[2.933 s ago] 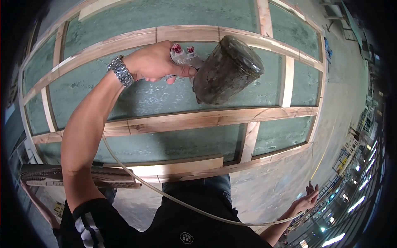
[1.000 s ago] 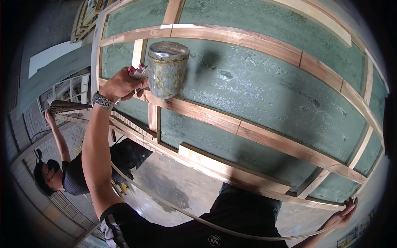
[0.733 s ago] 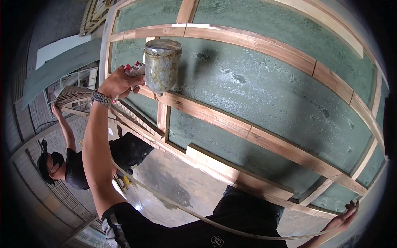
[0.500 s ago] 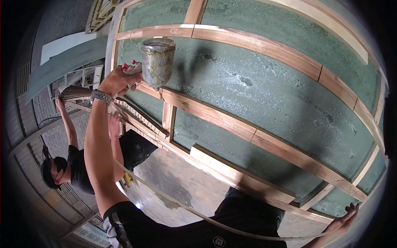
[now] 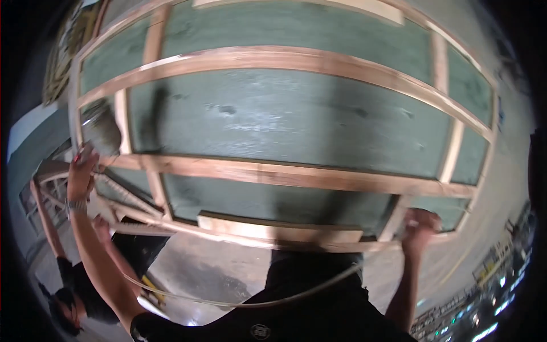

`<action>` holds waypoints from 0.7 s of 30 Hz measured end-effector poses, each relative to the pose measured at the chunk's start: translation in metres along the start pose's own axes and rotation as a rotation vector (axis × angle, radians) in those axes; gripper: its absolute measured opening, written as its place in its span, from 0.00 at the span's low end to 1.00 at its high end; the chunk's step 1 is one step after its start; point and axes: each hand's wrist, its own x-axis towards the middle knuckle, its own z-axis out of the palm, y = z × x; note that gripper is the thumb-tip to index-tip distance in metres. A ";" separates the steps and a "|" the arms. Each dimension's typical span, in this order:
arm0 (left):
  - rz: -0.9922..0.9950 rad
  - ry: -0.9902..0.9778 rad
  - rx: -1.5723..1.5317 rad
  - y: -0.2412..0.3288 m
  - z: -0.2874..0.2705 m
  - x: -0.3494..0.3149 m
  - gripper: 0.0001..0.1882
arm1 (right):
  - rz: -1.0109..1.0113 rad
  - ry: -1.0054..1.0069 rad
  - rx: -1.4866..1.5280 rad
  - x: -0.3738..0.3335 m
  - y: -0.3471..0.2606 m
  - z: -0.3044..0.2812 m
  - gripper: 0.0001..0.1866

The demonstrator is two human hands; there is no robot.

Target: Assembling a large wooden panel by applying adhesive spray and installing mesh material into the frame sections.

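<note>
My left hand, with a patterned band at its wrist, grips a spray gun whose metal cup is stained. The gun is at the left end of a large wooden frame backed by a grey-green panel. My right hand is over the frame's lower right corner; blur hides its fingers and whether it touches the wood. A pale hose sags across in front of my body between my arms.
Along the frame's near edge lies a loose pale board. At the lower left, a person in a black shirt reaches toward a mesh-like object. Concrete floor shows below the frame, and cluttered shelving is at the far right.
The view has swung to the right. In it, the spray gun and my left hand are farther left and lower, while my right hand has come in over the frame's lower right part.
</note>
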 end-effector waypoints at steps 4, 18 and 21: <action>-0.153 0.058 -0.381 0.032 0.070 -0.048 0.13 | -0.124 -0.159 0.273 0.029 -0.083 0.067 0.07; -0.014 -0.168 -1.022 0.102 0.220 -0.177 0.12 | 0.121 -0.503 0.099 0.090 -0.146 0.083 0.16; 0.075 -0.153 -0.999 0.123 0.242 -0.193 0.18 | 0.180 -0.628 0.038 0.105 -0.143 0.098 0.24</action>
